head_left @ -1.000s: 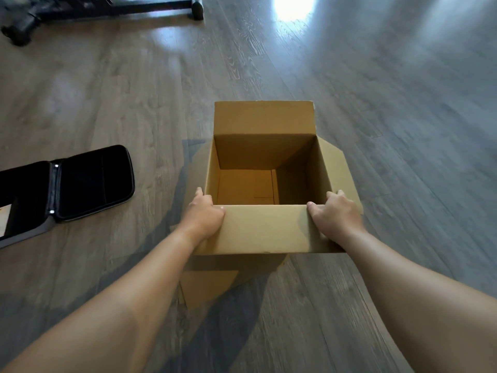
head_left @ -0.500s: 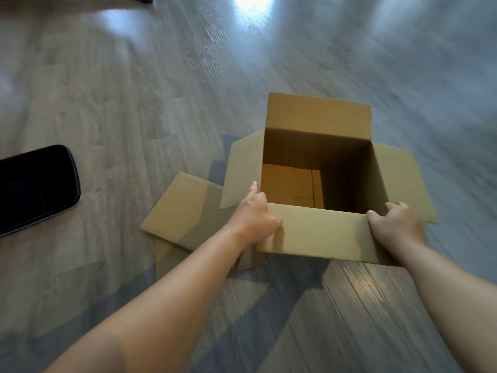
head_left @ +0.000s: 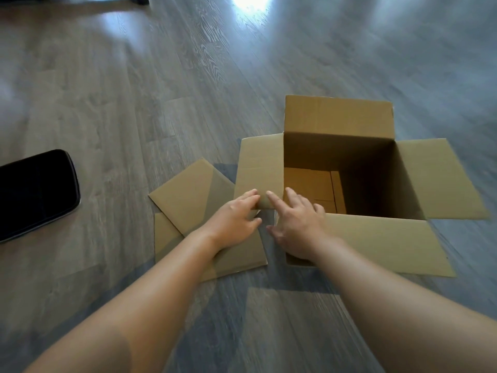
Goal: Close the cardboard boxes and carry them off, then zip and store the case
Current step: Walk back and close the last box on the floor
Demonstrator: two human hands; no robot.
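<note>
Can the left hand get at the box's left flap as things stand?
Probably yes: the left hand already has its fingertips at the near edge of the left flap, with nothing between. The right hand crowds that same corner.

The black case [head_left: 35, 192] is cut off at the left edge.

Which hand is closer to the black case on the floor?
Left. The left hand touches the box's left flap, on the side facing the black case at the picture's left edge. The right hand is beside it, over the box's near corner, farther away.
</note>
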